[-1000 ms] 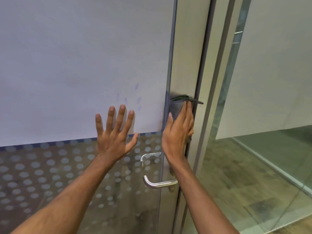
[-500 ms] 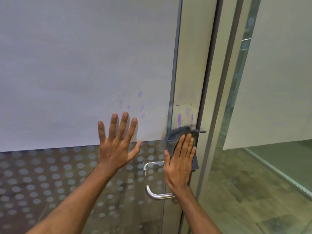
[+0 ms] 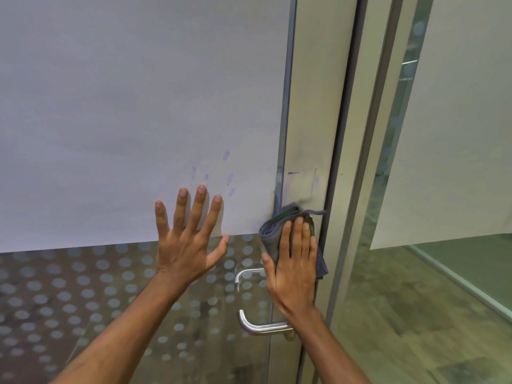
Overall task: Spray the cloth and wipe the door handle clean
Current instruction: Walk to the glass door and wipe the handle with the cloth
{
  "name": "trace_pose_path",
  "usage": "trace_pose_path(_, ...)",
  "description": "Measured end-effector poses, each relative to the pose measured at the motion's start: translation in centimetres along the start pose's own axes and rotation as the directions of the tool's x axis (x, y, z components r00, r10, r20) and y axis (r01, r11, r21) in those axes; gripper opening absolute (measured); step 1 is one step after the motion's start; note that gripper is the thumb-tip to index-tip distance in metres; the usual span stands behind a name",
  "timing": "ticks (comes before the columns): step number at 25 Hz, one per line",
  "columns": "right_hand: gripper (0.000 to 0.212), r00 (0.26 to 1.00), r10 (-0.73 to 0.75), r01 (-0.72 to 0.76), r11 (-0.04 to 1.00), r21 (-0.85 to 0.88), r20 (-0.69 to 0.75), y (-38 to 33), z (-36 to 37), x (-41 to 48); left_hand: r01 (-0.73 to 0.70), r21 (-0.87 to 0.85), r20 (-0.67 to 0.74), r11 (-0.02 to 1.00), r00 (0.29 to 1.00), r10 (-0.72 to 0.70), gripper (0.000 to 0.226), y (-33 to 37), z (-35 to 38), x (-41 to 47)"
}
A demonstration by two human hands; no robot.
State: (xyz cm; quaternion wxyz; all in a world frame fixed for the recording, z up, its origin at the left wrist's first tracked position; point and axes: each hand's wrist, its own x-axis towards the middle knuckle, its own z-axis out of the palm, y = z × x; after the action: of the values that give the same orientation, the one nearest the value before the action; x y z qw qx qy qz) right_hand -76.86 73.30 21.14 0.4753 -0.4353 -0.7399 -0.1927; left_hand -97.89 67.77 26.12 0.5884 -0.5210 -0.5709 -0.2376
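Observation:
A folded grey cloth (image 3: 270,231) is pressed flat against the door's metal stile (image 3: 315,128) by my right hand (image 3: 295,261), palm down on it, just above the handle. The silver lever door handle (image 3: 256,327) sticks out to the left below my right wrist. A second handle (image 3: 246,273) shows through the glass, on the far side. My left hand (image 3: 185,239) lies flat on the frosted glass panel (image 3: 138,106) with its fingers spread and holds nothing. No spray bottle is in view.
Purple smudges (image 3: 228,177) mark the frosted film above my left hand. The lower glass has a dotted pattern (image 3: 69,286). To the right stands the door frame (image 3: 368,162) and a clear glass wall (image 3: 443,245) with wooden floor behind it.
My right hand slid the cloth down the stile from well above the film's lower edge to about level with it, nearer the handle. Purple marks on the stile have faded. My left hand stays planted.

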Motion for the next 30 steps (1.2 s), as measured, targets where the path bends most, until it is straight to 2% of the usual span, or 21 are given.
trace_pose_path(5, 0.068, 0.973, 0.173, -0.148, 0.975, 0.166, -0.151, -0.9, -2.3, 8.9, 0.004, 0.001, 0.006, 1.0, 1.0, -0.004, 0.082, 0.0, -0.2, 0.1)
trace_pose_path(7, 0.07, 0.956, 0.234, -0.196, 0.959, 0.203, -0.179, -1.4, -2.6, 9.7, 0.002, -0.004, 0.006, 1.0, 1.0, -0.002, 0.081, 0.0, -0.3, 0.1)
trace_pose_path(11, 0.075, 0.944, 0.322, -0.295, 0.921, 0.255, -0.071, -2.2, -1.8, 4.0, 0.0, -0.01, 0.004, 1.0, 1.0, 0.0, 0.081, 0.1, -0.3, 0.1)
trace_pose_path(14, 0.071, 0.936, 0.34, -0.298, 0.902, 0.314, -0.089, -2.2, -2.3, 6.1, 0.001, -0.011, 0.012, 1.0, 1.0, -0.001, 0.081, 0.0, -0.2, 0.1)
trace_pose_path(16, 0.07, 0.938, 0.306, -0.253, 0.925, 0.283, -0.162, -2.1, -3.1, 9.7, -0.001, -0.008, 0.008, 1.0, 1.0, 0.001, 0.082, 0.0, -0.2, 0.1)
trace_pose_path(18, 0.069, 0.956, 0.219, -0.184, 0.966, 0.181, -0.196, -1.9, -3.0, 10.9, 0.001, -0.018, 0.013, 1.0, 1.0, -0.001, 0.082, 0.0, -0.3, 0.1)
trace_pose_path(20, 0.073, 0.987, 0.073, -0.06, 0.994, 0.096, -0.14, -1.2, -1.9, 8.0, 0.001, -0.014, 0.012, 1.0, 1.0, -0.001, 0.081, 0.0, -0.3, 0.1)
trace_pose_path(22, 0.08, 1.0, -0.002, 0.003, 0.998, 0.056, -0.018, -0.4, -0.4, 2.4, 0.004, -0.012, 0.018, 1.0, 1.0, -0.004, 0.081, 0.0, -0.3, 0.1)
trace_pose_path(25, 0.079, 0.998, 0.043, -0.047, 0.995, 0.085, 0.053, 0.5, 0.5, -2.6, 0.01, -0.014, 0.014, 1.0, 1.0, -0.009, 0.08, 0.0, -0.5, 0.2)
trace_pose_path(27, 0.076, 0.996, 0.079, -0.083, 0.989, 0.121, 0.035, 0.5, -0.2, -0.5, 0.004, -0.008, 0.017, 1.0, 1.0, -0.003, 0.08, 0.0, -0.6, 0.2)
trace_pose_path(30, 0.073, 0.996, -0.066, 0.072, 0.992, 0.105, -0.062, -0.4, -2.3, 6.5, 0.009, -0.013, 0.017, 1.0, 1.0, -0.009, 0.079, 0.2, -0.5, 0.1)
